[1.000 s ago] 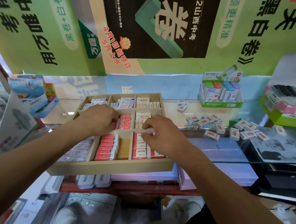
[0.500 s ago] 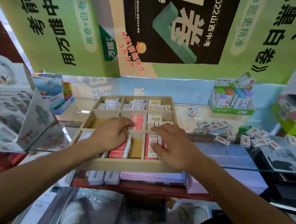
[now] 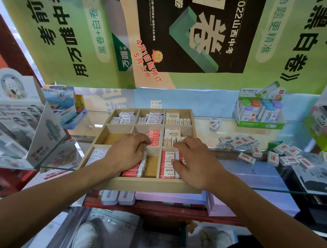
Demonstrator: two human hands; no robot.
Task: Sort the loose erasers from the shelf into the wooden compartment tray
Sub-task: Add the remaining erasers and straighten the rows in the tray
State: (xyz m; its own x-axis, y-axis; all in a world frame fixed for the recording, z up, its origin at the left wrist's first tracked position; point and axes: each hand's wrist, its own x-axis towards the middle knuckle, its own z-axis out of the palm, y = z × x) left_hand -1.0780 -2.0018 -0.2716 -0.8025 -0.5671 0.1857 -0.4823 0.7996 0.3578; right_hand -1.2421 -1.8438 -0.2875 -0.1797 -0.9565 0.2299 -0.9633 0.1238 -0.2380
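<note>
Glass shelf (image 3: 232, 178) of a stationery stall, green posters behind; wooden compartment tray (image 3: 145, 184) sits at its front edge.

Nearest: both forearms reach in over the tray's front row. Left hand (image 3: 125, 153) lies palm-down over the front-middle compartment, fingers curled onto the red-and-white erasers (image 3: 133, 171) there; whether its grip pinches one or only presses the stack, cannot tell. Right hand (image 3: 194, 162) rests over the front-right compartment, fingers bent, tips on the red 2B erasers (image 3: 166, 163); thumb at their edge, nothing visibly lifted.

Change: a second ago the right hand pinched a piece higher up at the divider; it has since dropped flat onto the front-right stack. Left hand slid from the middle row down to the front. Reads as one eraser just seated, both hands now squaring rows.

Farther: middle-left compartment bare. Beyond, to the right, loose erasers (image 3: 242, 142) lie scattered on the shelf, many unsorted. Green display box (image 3: 258, 125) at the back.

Judgement: next reach goes right.
</note>
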